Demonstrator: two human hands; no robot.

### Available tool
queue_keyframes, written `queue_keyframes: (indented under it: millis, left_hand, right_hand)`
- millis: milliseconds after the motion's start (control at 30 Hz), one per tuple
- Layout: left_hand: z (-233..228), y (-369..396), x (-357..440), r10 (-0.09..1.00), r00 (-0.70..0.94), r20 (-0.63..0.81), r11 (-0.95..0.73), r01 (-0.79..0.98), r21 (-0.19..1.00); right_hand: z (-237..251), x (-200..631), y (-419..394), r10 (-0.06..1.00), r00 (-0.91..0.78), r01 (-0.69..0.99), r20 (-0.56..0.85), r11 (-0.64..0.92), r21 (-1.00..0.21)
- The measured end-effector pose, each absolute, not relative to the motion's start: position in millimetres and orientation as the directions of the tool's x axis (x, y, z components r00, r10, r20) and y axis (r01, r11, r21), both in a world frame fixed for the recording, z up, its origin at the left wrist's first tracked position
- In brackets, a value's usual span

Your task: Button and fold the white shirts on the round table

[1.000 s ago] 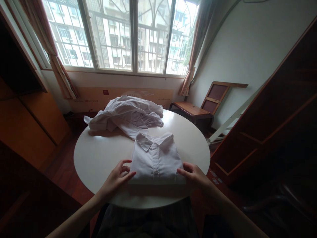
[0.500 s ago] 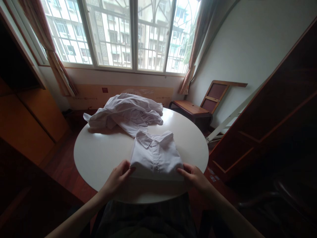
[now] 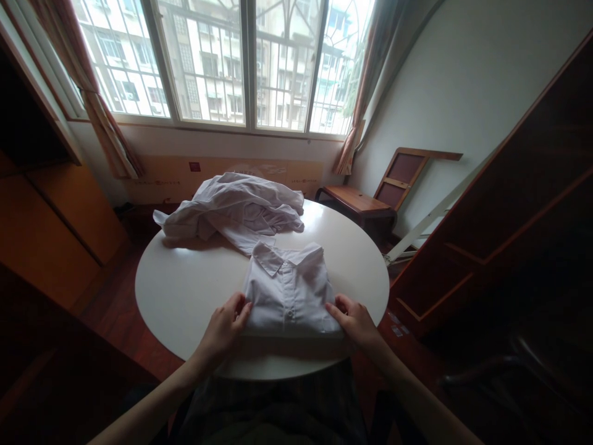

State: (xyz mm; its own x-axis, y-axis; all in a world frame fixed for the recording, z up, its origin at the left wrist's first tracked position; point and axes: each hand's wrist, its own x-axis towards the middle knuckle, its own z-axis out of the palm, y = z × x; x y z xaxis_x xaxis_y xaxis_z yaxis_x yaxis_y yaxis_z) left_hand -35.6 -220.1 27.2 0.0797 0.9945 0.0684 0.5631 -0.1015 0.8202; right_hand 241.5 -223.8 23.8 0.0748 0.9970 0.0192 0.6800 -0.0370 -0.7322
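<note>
A folded white shirt (image 3: 291,290) lies on the round white table (image 3: 185,296), its collar pointing away from me and its buttoned placket facing up. My left hand (image 3: 230,318) is closed on the shirt's left side edge, thumb on top. On the opposite edge my right hand (image 3: 351,315) pinches the fabric, thumb also on top and the other fingers partly hidden. Beyond the folded shirt, a heap of crumpled white clothing (image 3: 236,207) rests at the table's far left; part of it reaches close to the collar.
Behind the table stand a barred window (image 3: 210,68) and a long cardboard box (image 3: 162,176) against the wall. A wooden bench (image 3: 356,201) is at the back right. Dark wooden panelling (image 3: 500,228) rises on the right, and an orange-brown cabinet (image 3: 60,228) on the left.
Both hands have shifted slightly up along the shirt's side edges, away from me. The shirt's lower edge now lies flatter. The crumpled heap stays as it was.
</note>
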Motion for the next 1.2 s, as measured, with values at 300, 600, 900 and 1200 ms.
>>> queue_keyframes:
  millis: [300,600,900,1200]
  left_hand:
    - [36,-172,-41,0.952,0.223,-0.211,0.186,0.127,0.974]
    - [30,-120,-30,0.985,0.153,-0.077,0.038,0.242,0.969]
    - [12,-106,-25,0.998,0.041,0.051,-0.052,0.013,0.999]
    - [33,-83,-21,0.994,-0.039,-0.101,0.105,0.093,0.990]
  right_hand:
    - [31,257,-174,0.987,-0.011,0.401,-0.158,-0.141,-0.905]
    - [29,247,-132,0.997,0.055,0.453,-0.056,-0.075,-0.888]
    - [22,248,-124,0.999,0.055,0.086,-0.002,-0.007,-0.996]
    - [38,249,-102,0.982,0.066,0.107,-0.178,-0.184,-0.977]
